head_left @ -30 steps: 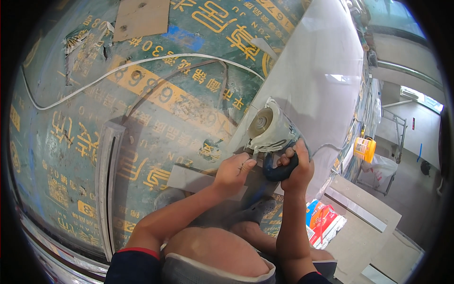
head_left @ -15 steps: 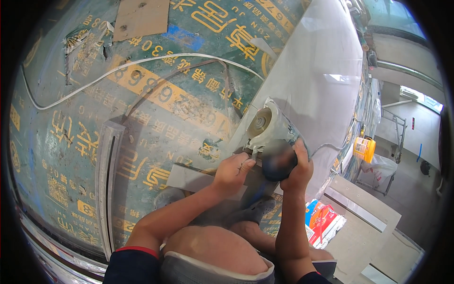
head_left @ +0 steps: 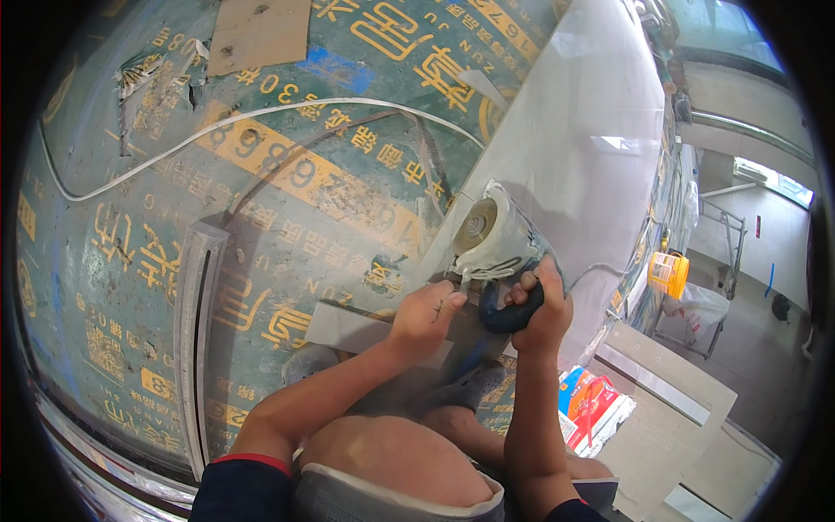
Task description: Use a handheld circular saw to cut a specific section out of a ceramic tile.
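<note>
A dust-coated handheld power cutter [head_left: 504,239] rests on a long pale grey slab [head_left: 600,104], near the slab's left edge. Its dark blue loop handle [head_left: 500,320] points toward me, and my right hand [head_left: 544,304] is wrapped around it. My left hand [head_left: 426,320] is closed beside a small lever [head_left: 466,282] at the cutter's near left side. Whatever lies inside those left fingers is hidden. A round hub [head_left: 476,223] shows on the cutter's left face; no blade edge is visible. Pale dust hazes the space below my hands.
A white cable [head_left: 261,111] curves over the green printed floor covering [head_left: 130,287]. On the left lies a grey metal rail [head_left: 198,339], with a brown board [head_left: 259,35] farther off. To the right are a yellow bucket [head_left: 668,275], a colourful bag [head_left: 593,407] and flat boards [head_left: 670,452].
</note>
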The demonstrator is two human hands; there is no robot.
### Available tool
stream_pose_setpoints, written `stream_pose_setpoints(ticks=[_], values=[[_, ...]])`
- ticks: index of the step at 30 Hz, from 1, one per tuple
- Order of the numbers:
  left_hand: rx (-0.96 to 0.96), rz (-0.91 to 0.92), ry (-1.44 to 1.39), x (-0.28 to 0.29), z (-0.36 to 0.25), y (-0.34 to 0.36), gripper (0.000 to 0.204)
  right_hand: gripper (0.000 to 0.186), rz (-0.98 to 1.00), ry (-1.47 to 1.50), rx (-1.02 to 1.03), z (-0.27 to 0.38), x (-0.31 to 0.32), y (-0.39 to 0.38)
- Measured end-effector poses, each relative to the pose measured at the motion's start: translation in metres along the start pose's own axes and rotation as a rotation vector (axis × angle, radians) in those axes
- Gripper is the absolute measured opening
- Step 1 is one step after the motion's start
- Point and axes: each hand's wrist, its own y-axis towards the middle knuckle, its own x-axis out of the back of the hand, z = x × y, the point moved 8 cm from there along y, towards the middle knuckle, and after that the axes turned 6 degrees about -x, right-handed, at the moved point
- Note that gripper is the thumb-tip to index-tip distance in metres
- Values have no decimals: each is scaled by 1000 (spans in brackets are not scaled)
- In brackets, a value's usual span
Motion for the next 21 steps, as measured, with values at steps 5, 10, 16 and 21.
stream_pose_setpoints(ticks=[5, 10, 16, 21], values=[[197, 53, -80, 0, 4, 2, 38, 20, -38, 34, 7, 1, -1, -2], [195, 31, -96, 0, 6, 1, 37, 23, -12, -3, 12, -1, 0, -2], [168, 2, -115, 0, 7, 0, 37, 21, -2, 23, 15, -1, -1, -3], [163, -4, -107, 0, 5, -3, 37, 20, -19, 51, 9, -2, 2, -4]])
